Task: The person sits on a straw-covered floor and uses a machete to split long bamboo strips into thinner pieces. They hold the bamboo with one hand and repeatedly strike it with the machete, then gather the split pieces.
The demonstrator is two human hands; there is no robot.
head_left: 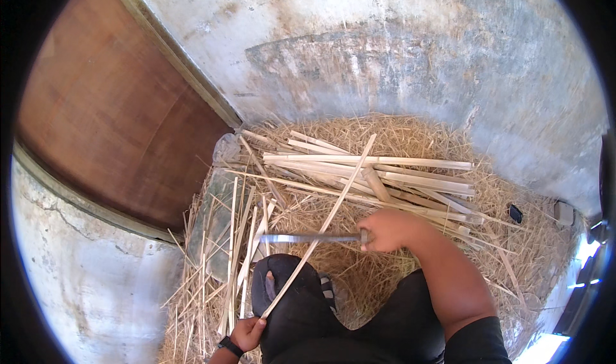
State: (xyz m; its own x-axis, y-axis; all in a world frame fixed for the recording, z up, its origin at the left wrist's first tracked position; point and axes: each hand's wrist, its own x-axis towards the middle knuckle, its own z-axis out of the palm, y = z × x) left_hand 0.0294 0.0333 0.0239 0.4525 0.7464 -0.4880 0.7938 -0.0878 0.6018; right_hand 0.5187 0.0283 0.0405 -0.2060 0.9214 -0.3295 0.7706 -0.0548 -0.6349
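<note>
My left hand (pixel 249 334), with a dark band at its wrist, is closed round the near end of a long pale bamboo strip (pixel 343 194). The strip slants up and to the right, over my left knee and above the heap of slats. In my right hand (pixel 385 229) is the handle of a long knife (pixel 301 238). Its narrow blade points left and crosses the strip about midway. Whether the edge bites into the strip or only rests against it, I cannot tell.
Split bamboo slats (pixel 436 164) lie piled ahead on straw-like shavings (pixel 410 130); a short thick stick (pixel 377 186) lies across them. Thin strips (pixel 204 271) are scattered at left beside a grey slab (pixel 221 226). A brown door (pixel 122 107), a stained wall (pixel 398 62) and a small black device (pixel 515 213) surround this.
</note>
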